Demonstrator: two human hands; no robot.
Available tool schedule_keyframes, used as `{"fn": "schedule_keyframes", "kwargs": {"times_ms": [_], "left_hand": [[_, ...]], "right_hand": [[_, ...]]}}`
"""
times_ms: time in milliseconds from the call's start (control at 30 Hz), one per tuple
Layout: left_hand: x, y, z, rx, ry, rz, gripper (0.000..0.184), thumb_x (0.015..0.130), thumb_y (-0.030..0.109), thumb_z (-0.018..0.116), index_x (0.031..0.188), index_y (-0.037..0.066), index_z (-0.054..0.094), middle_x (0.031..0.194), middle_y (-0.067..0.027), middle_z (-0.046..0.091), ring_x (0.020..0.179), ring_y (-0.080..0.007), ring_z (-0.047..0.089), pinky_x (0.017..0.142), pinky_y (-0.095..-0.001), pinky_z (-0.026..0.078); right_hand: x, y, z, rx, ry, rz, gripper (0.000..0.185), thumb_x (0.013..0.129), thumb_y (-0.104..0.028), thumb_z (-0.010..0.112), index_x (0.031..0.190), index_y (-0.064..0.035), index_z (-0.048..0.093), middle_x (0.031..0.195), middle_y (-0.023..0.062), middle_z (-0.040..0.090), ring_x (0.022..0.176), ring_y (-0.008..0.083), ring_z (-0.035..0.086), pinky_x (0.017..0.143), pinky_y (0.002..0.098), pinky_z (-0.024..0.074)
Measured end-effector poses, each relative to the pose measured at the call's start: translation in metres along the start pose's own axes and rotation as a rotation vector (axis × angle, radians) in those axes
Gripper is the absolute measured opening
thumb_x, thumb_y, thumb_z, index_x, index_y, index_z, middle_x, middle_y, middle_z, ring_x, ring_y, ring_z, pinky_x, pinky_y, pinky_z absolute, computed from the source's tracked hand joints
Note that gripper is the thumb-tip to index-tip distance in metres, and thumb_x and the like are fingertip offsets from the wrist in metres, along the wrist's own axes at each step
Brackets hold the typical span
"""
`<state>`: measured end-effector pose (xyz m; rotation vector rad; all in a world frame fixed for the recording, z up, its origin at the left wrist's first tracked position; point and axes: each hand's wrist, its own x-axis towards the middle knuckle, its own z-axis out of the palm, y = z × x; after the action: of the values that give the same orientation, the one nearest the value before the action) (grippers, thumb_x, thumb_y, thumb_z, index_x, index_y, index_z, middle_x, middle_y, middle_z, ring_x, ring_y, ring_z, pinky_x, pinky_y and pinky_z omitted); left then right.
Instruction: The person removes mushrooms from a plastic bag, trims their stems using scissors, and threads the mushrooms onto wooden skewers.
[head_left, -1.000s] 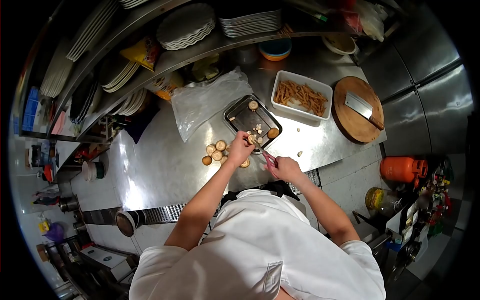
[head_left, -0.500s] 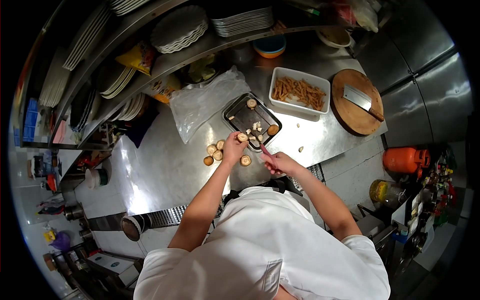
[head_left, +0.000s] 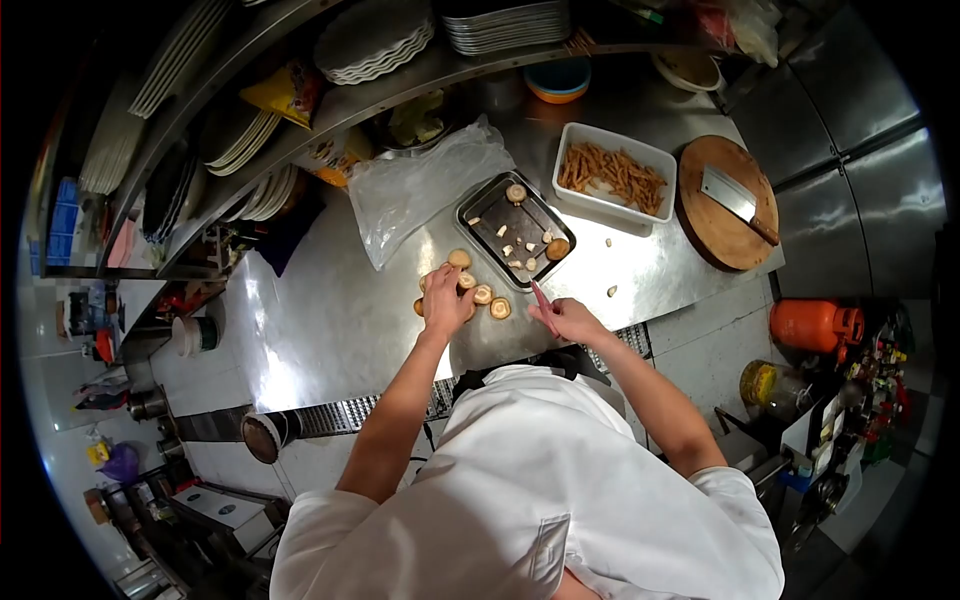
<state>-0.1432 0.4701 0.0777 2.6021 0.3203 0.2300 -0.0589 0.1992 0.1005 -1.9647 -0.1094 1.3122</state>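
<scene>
My left hand (head_left: 441, 298) reaches over a group of mushrooms (head_left: 483, 294) on the steel table, fingers apart and touching them. One mushroom (head_left: 467, 281) lies between its thumb and fingers; others are partly hidden beneath the hand. My right hand (head_left: 568, 321) is closed around a slim red tool (head_left: 543, 303), pointing toward the tray; its kind is not clear. The dark metal tray (head_left: 488, 243) holds several pale cut pieces (head_left: 515, 264), an upturned mushroom (head_left: 515, 193) and a brown-capped mushroom (head_left: 557, 249) near its right corner.
Behind the tray lies a clear plastic bag (head_left: 410, 195). A white tub (head_left: 648, 222) of brown strips stands to the right, beside a round chopping board (head_left: 705, 245) bearing a cleaver (head_left: 728, 194). A shelf (head_left: 400, 103) with stacked plates overhangs the back. An orange gas cylinder (head_left: 803, 326) stands right.
My left hand has moved left from the tray's edge to the mushrooms and let go of the one it held. Several mushrooms have shifted. The cut pieces in the tray lie more spread out.
</scene>
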Motion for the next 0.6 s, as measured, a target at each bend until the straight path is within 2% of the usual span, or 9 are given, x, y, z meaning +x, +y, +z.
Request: {"fn": "schedule_keyframes", "kwargs": {"times_ms": [100,167,233,300,367,433,500,533,600], "left_hand": [[-0.005,0.005,-0.002,0.078,0.02,0.034,0.049,0.077,0.023,0.08,0.118,0.001,0.065,0.127,-0.018,0.059,0.118,-0.0374,0.051,0.105,-0.0446,0.04],[0.008,0.016,0.002,0.088,0.016,0.08,0.049,0.076,0.023,0.08,0.117,0.001,0.065,0.128,-0.0178,0.057,0.118,-0.0374,0.05,0.106,-0.045,0.039],[0.022,0.025,0.013,0.061,0.019,0.148,0.047,0.076,0.021,0.08,0.117,0.002,0.065,0.122,-0.0169,0.06,0.116,-0.0369,0.052,0.104,-0.0445,0.04],[0.044,0.049,0.038,-0.019,0.0,0.187,0.042,0.079,0.015,0.075,0.117,0.002,0.065,0.123,-0.0171,0.06,0.117,-0.0365,0.053,0.101,-0.044,0.044],[0.067,0.079,0.064,-0.233,-0.159,0.126,0.039,0.081,0.008,0.07,0.119,0.001,0.064,0.126,-0.0181,0.061,0.118,-0.0369,0.054,0.099,-0.0439,0.047],[0.088,0.1,0.083,-0.131,-0.301,0.319,0.037,0.084,0.006,0.064,0.121,0.002,0.063,0.129,-0.0183,0.06,0.12,-0.0375,0.055,0.099,-0.0439,0.048],[0.103,0.111,0.106,-0.02,-0.36,0.408,0.037,0.086,0.005,0.062,0.123,0.004,0.061,0.128,-0.0174,0.06,0.119,-0.038,0.055,0.1,-0.0438,0.048],[0.113,0.112,0.113,0.038,-0.497,0.371,0.043,0.085,0.004,0.061,0.128,0.006,0.059,0.131,-0.0149,0.059,0.122,-0.0371,0.053,0.101,-0.043,0.048],[0.123,0.113,0.108,0.167,-0.595,0.529,0.052,0.083,0.003,0.063,0.134,0.007,0.056,0.131,-0.0143,0.06,0.121,-0.0361,0.054,0.101,-0.0429,0.048]], "right_hand": [[0.001,-0.007,0.002,-0.13,0.085,-0.077,0.077,0.081,-0.074,0.064,0.084,0.0029,0.067,0.072,0.0094,0.064,0.065,0.0194,0.063,0.062,0.0323,0.0502],[-0.006,-0.011,0.003,-0.093,0.159,-0.123,0.076,0.083,-0.074,0.06,0.08,0.0017,0.068,0.071,0.0156,0.068,0.074,0.0316,0.069,0.072,0.0394,0.0524],[-0.017,-0.016,-0.004,-0.042,0.192,-0.132,0.074,0.084,-0.072,0.061,0.08,0.0019,0.068,0.071,0.0155,0.068,0.073,0.0314,0.069,0.071,0.0391,0.0521],[-0.024,-0.012,-0.009,0.026,0.237,-0.093,0.07,0.084,-0.066,0.067,0.089,0.0033,0.069,0.071,0.0113,0.066,0.068,0.0219,0.064,0.066,0.0338,0.0509],[-0.029,0.001,-0.013,0.034,0.3,-0.089,0.068,0.085,-0.065,0.067,0.089,0.0031,0.069,0.071,0.0114,0.066,0.068,0.022,0.064,0.066,0.034,0.0509],[-0.035,0.011,-0.015,0.042,0.376,-0.086,0.067,0.085,-0.064,0.067,0.089,0.0029,0.069,0.071,0.0114,0.066,0.068,0.0222,0.064,0.067,0.0341,0.051],[-0.047,0.022,-0.013,0.15,0.44,-0.111,0.066,0.086,-0.062,0.067,0.082,0.0039,0.067,0.069,0.0159,0.066,0.069,0.0278,0.067,0.068,0.0383,0.0515],[-0.057,0.018,-0.016,0.155,0.437,-0.092,0.065,0.087,-0.06,0.067,0.082,0.0042,0.067,0.068,0.0151,0.066,0.067,0.0261,0.066,0.067,0.0372,0.0514],[-0.061,0.024,-0.018,0.144,0.433,-0.071,0.065,0.087,-0.06,0.067,0.082,0.0043,0.067,0.068,0.0147,0.066,0.066,0.0254,0.066,0.066,0.0369,0.0513]]}}
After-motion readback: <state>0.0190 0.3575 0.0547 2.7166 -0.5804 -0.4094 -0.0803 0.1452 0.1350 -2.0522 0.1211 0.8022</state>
